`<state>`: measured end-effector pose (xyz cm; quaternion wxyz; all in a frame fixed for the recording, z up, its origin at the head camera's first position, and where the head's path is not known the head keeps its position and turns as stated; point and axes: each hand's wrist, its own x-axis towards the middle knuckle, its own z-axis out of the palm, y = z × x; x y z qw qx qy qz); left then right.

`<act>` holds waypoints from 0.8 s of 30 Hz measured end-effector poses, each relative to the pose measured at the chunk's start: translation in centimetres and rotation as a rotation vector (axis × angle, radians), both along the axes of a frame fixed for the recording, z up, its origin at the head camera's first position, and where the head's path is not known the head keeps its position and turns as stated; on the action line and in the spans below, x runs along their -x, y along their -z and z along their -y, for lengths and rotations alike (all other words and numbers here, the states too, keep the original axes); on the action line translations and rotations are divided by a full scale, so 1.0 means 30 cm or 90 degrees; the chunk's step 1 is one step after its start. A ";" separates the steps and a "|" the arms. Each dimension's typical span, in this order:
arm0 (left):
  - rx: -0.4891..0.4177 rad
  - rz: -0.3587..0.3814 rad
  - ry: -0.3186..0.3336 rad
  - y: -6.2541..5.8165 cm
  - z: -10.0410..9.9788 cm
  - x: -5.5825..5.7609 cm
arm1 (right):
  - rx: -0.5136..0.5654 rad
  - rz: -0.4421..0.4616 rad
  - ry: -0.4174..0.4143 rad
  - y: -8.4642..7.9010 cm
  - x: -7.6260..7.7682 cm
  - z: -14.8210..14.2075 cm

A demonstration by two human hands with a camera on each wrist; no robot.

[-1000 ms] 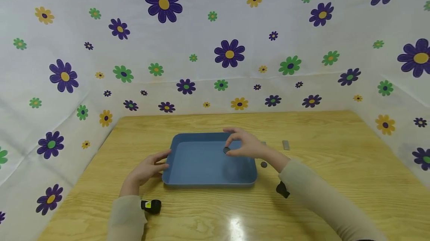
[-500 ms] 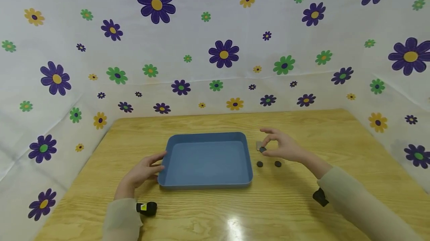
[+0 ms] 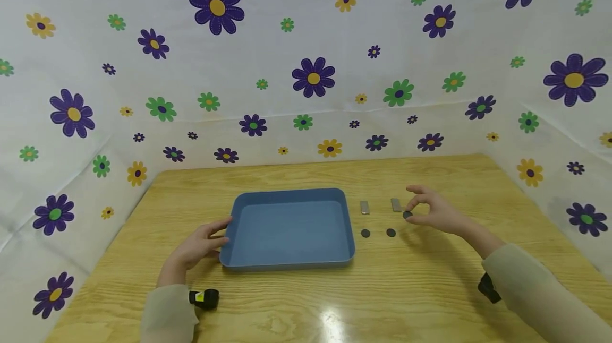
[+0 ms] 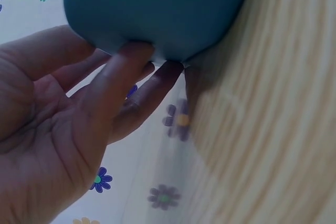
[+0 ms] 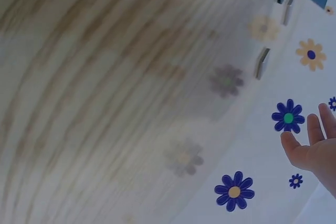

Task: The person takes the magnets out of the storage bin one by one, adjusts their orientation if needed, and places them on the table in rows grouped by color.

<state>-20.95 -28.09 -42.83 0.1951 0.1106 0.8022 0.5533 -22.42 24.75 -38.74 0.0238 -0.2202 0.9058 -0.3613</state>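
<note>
My right hand (image 3: 437,213) pinches a small dark round disc (image 3: 407,215) between thumb and index finger, above the table to the right of the tray. In the right wrist view only part of the right hand (image 5: 317,150) shows at the edge, and the held disc cannot be made out. My left hand (image 3: 197,247) rests its fingertips against the outer left side of a shallow blue tray (image 3: 289,266). Seen from the left wrist, the fingers touch the tray's outer wall (image 4: 157,9) without wrapping round it.
Between tray and right hand lie two dark discs, a left one (image 3: 365,233) and a right one (image 3: 391,232). Behind them are two grey rectangular pieces, one (image 3: 365,207) nearer the tray, the other (image 3: 396,205) by the right fingertips. A flowered cloth (image 3: 268,56) surrounds the wooden table (image 3: 268,300).
My right hand has moved right, from over the tray to beyond the small pieces, still pinching a disc. The left hand has stayed at the tray. The head view has shifted slightly.
</note>
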 end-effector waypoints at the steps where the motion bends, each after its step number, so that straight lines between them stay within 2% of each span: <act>1: 0.000 -0.001 0.002 0.000 0.001 0.000 | -0.005 0.001 0.002 0.006 0.003 -0.006; 10: -0.012 0.010 -0.004 0.001 -0.002 0.001 | -0.089 -0.017 -0.002 0.065 0.020 -0.031; 17: 0.005 0.004 -0.004 -0.006 -0.004 -0.001 | -0.155 -0.033 -0.007 0.096 0.030 -0.036; 24: 0.008 -0.006 -0.019 -0.007 0.000 0.003 | -0.171 -0.038 -0.021 0.110 0.032 -0.048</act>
